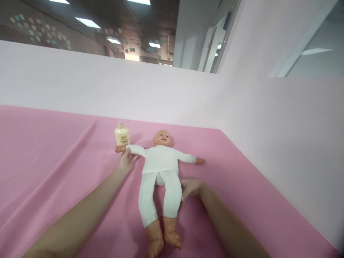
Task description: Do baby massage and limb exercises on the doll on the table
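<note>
- Left grip (125, 162): resting against the doll's sleeve at the cuff, on the left, thumb showing near the cuff; whether the fingers are closing fully round it, cannot tell.
- Right grip (191, 187): touching the outer side of the doll's right-hand leg in the scene, fingers pointing near; partly hiding behind the leg, so cannot tell if closing on anything.
- Doll (160, 161), one: lying face up at the middle of the surface, head pointing far, feet pointing near, arms spreading left and right. Wearing white top and trousers.
- Handling, by judgement: limbs probably flexing softly under the cloth; head, hands and feet looking smooth, hard and rather slippery; weight probably staying moderate, breakage seeming unlikely.
- Hold, by judgement: clothed trunk and thighs offering the surest purchase, with the head needing support; cuffs possibly sliding.
- Bottle (122, 137), pale yellow: standing upright far left of the doll, just behind its left-lying hand; contact not showing clearly.
- Surface (67, 157): wearing a pink covering, creasing at left.
- Room: white wall (107, 84) rising at the far side, another at right; ceiling lights (87, 23) glowing beyond the window, coloured decals (40, 30) dotting the far left.
</note>
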`<state>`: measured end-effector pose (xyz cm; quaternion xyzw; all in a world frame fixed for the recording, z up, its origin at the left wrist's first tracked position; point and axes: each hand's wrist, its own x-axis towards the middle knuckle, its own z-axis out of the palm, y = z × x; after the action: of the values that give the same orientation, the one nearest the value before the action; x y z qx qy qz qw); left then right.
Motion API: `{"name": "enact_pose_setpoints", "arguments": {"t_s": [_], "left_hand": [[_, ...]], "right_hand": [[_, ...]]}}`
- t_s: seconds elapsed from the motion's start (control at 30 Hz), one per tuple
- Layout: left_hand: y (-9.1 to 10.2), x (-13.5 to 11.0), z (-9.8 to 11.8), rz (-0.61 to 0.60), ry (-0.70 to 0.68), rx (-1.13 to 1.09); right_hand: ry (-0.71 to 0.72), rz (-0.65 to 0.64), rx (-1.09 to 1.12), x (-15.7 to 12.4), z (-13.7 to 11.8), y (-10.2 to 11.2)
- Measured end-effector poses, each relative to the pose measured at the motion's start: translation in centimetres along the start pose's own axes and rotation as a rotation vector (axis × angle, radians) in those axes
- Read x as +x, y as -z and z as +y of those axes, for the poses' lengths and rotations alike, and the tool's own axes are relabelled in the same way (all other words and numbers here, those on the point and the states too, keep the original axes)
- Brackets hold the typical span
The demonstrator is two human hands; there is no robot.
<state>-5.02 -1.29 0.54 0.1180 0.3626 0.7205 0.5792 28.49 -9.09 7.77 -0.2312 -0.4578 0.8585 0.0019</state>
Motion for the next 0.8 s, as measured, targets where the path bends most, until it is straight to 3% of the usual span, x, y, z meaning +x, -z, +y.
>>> {"name": "enact_pose_setpoints", "arguments": {"t_s": [0.23, 0.43, 0.6, 0.8], "left_hand": [[-0.6, -0.2, 0.2, 0.08, 0.136, -0.017], [-0.9, -0.7, 0.4, -0.031, 0.338, -0.038], [-0.7, -0.8, 0.3, -0.106, 0.403, -0.028], [-0.7, -0.6, 0.4, -0.096, 0.408, -0.036]], "right_hand": [[0.09, 0.477, 0.013, -2.3, -1.3, 1.2], [0.289, 0.918, 0.203, -2.7, -2.5, 1.3], [0.492, 0.982, 0.435, -2.2, -2.0, 2.5], [0.642, 1.084, 0.557, -2.3, -1.1, 4.5]]}}
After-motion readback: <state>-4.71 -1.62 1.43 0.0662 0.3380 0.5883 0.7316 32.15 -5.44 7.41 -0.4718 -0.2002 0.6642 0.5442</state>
